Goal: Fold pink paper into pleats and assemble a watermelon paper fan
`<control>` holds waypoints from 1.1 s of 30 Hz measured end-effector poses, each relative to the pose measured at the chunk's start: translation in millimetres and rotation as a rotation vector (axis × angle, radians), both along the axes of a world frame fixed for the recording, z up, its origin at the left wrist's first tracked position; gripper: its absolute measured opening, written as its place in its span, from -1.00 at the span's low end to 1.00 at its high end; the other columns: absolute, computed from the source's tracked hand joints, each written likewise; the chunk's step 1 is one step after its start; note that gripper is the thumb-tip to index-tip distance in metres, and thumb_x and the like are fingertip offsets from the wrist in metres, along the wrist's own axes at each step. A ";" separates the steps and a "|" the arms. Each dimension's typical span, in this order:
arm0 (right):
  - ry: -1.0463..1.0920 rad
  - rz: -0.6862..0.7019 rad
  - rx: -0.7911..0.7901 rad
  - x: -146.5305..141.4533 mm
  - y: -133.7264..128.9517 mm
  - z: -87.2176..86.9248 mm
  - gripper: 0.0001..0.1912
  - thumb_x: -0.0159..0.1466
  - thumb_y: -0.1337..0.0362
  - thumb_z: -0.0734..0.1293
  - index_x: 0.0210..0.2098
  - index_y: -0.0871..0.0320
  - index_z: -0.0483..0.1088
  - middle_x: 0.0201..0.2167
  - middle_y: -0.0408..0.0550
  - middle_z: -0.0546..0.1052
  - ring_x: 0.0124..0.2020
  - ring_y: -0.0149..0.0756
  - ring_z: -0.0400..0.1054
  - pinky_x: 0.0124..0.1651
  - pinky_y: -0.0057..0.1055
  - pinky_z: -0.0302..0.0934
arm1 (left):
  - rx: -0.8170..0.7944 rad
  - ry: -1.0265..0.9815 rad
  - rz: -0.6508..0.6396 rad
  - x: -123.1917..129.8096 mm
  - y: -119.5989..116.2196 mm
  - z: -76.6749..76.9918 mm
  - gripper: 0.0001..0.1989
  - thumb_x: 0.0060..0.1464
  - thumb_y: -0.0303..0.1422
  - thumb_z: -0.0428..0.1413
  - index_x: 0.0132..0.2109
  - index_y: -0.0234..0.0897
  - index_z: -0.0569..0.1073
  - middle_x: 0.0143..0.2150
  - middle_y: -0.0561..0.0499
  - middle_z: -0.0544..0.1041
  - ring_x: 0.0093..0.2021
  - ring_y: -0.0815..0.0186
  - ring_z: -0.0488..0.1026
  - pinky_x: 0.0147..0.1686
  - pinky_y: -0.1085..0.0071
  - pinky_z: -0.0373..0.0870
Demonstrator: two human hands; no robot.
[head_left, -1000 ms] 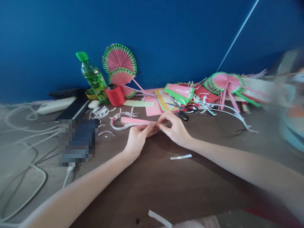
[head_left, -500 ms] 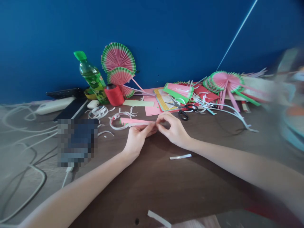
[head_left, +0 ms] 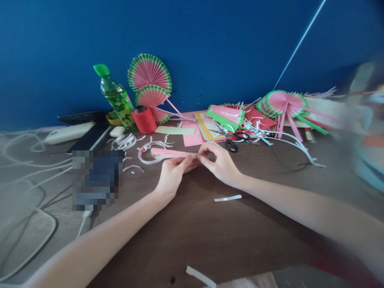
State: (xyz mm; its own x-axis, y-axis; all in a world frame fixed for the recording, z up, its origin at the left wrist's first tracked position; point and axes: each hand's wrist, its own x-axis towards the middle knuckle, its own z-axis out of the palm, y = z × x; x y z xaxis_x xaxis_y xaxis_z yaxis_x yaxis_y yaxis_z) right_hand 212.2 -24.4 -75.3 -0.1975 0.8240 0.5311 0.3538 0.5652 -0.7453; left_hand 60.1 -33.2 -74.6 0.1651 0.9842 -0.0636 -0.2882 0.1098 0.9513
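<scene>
A folded strip of pink paper with green at its left end point(head_left: 171, 153) is pinched in my left hand point(head_left: 170, 178), just above the brown table. At the strip's right end, the thumb and forefinger of my right hand point(head_left: 223, 167) are closed on the paper's tip, and the two hands touch or nearly touch there. Behind the strip's left end lies a roll of white tape point(head_left: 147, 162). A short white strip point(head_left: 228, 198) rests on the table below my right hand. The fingertips hide the exact spot being pinched.
Black-handled scissors point(head_left: 231, 145) lie beyond my right hand among paper scraps. Pink-green pleated fans point(head_left: 150, 72) lean on the blue wall beside a green bottle point(head_left: 115, 96) and red thread spool point(head_left: 144, 120). More fans point(head_left: 285, 102) lie right; cables point(head_left: 54, 224) run left.
Hardly anything differs. The left end of the folded pink paper has shifted very slightly, while both hands keep their pinch in the same place.
</scene>
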 end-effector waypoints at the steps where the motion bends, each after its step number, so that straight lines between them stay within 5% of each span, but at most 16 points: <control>1: 0.000 0.002 -0.008 0.2 0.2 0.1 -0.92 0.15 0.43 0.26 -0.43 0.14 0.29 -0.42 -0.12 0.36 -0.34 -0.36 0.26 -0.22 -0.37 0.20 | 0.002 0.001 -0.001 0.0 0.0 -0.2 -0.76 -0.14 -0.27 0.25 -0.34 -0.37 0.57 -0.32 -0.09 0.61 -0.24 0.20 0.54 0.00 0.24 0.39; 8: -0.001 0.012 -0.036 0.8 1.4 0.2 -0.92 0.15 0.41 0.28 -0.45 0.14 0.29 -0.43 -0.13 0.35 -0.34 -0.36 0.26 -0.22 -0.36 0.20 | 0.012 0.001 -0.018 -0.1 0.0 0.2 -0.77 -0.12 -0.27 0.24 -0.34 -0.37 0.56 -0.32 -0.08 0.61 -0.25 0.23 0.55 -0.02 0.26 0.41; 13: 0.035 0.023 -0.086 0.8 2.5 -1.0 -0.89 0.17 0.29 0.30 -0.29 0.15 0.32 -0.25 -0.04 0.43 -0.20 -0.30 0.30 -0.15 -0.32 0.20 | 0.028 -0.025 -0.032 -0.3 1.7 1.2 -0.75 -0.09 -0.26 0.21 -0.30 -0.38 0.54 -0.28 -0.10 0.60 -0.21 0.21 0.54 -0.03 0.26 0.42; 27: 0.123 0.186 -0.260 0.9 4.3 -1.0 -0.82 0.17 0.16 0.31 -0.40 0.16 0.35 -0.47 -0.14 0.43 -0.41 -0.37 0.31 -0.33 -0.39 0.20 | 0.014 0.011 -0.058 -2.7 2.8 2.6 -0.71 -0.17 -0.29 0.26 -0.30 -0.43 0.54 -0.34 -0.11 0.60 -0.30 0.21 0.55 -0.13 0.28 0.48; 29: 0.098 0.151 -0.185 0.9 3.1 -1.4 -0.89 0.20 0.23 0.28 -0.33 0.14 0.34 -0.39 -0.10 0.42 -0.36 -0.36 0.32 -0.28 -0.37 0.21 | 0.006 0.008 -0.035 -2.4 3.4 2.7 -0.71 -0.17 -0.29 0.26 -0.30 -0.44 0.54 -0.36 -0.11 0.60 -0.32 0.21 0.55 -0.15 0.28 0.49; 33: -0.070 -0.145 0.221 0.5 -3.2 -1.2 -0.96 0.18 0.35 0.26 -0.33 0.12 0.32 -0.32 -0.06 0.36 -0.23 -0.27 0.26 -0.14 -0.26 0.15 | 0.011 -0.004 0.024 -1.5 4.7 1.3 -0.75 -0.13 -0.30 0.24 -0.33 -0.44 0.54 -0.39 -0.11 0.60 -0.30 0.24 0.55 -0.14 0.31 0.48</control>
